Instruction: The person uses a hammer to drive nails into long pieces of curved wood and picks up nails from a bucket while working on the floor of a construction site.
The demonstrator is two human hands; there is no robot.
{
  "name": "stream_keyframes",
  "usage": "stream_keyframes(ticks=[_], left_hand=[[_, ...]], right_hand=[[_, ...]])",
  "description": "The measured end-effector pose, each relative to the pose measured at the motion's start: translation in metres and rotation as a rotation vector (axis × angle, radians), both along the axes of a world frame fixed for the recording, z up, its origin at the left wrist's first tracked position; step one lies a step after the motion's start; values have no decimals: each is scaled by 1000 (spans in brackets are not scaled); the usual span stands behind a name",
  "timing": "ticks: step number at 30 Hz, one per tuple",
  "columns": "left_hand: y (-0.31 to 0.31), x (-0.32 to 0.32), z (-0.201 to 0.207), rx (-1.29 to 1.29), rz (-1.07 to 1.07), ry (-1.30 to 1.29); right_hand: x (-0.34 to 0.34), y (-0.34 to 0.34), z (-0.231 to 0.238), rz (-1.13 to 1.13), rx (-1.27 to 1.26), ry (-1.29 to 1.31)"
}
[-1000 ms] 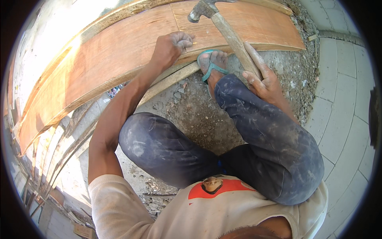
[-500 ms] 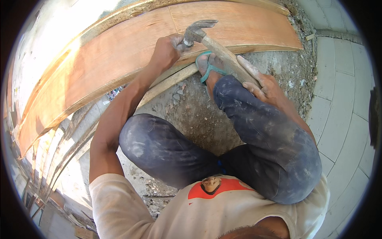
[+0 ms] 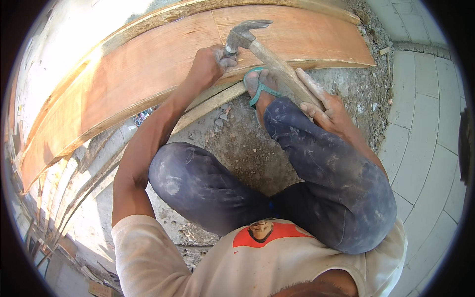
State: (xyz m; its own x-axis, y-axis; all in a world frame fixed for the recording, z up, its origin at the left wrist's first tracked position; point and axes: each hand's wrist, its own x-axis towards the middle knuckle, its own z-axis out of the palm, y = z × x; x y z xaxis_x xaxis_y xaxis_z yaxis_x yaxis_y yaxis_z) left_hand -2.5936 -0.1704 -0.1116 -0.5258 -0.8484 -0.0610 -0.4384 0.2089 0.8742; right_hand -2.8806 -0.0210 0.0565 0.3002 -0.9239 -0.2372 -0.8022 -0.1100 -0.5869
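My right hand is wrapped round the lower end of the wooden handle of a claw hammer. The hammer's metal head lies over the fingertips of my left hand, its claw pointing right. Those left fingers are pinched together on a long plywood panel, near its front edge and a seam. Whatever they may hold is too small or hidden under the hammer head to make out.
My sandalled foot stands against the panel's front edge. A wooden strip lies below it on rubble-strewn ground. Another timber runs behind the panel. Loose wood pieces are at the left, pale floor tiles at the right.
The hammer head has shifted slightly up and to the left over my left fingers. Both hands keep nearly the same places, and the panel looks almost unchanged.
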Motion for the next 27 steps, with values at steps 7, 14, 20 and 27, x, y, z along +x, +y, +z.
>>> stream_keyframes(ticks=[7,14,20,27], left_hand=[[1,7,-7,103,40,210],[-9,6,13,204,50,-39],[-17,15,6,-90,32,-42],[-19,5,4,-86,-15,-107]], right_hand=[[33,-7,36,-379,-171,-517],[6,9,1,-149,212,-99],[30,-10,39,-349,-104,-349],[-11,-1,-4,80,-79,85]])
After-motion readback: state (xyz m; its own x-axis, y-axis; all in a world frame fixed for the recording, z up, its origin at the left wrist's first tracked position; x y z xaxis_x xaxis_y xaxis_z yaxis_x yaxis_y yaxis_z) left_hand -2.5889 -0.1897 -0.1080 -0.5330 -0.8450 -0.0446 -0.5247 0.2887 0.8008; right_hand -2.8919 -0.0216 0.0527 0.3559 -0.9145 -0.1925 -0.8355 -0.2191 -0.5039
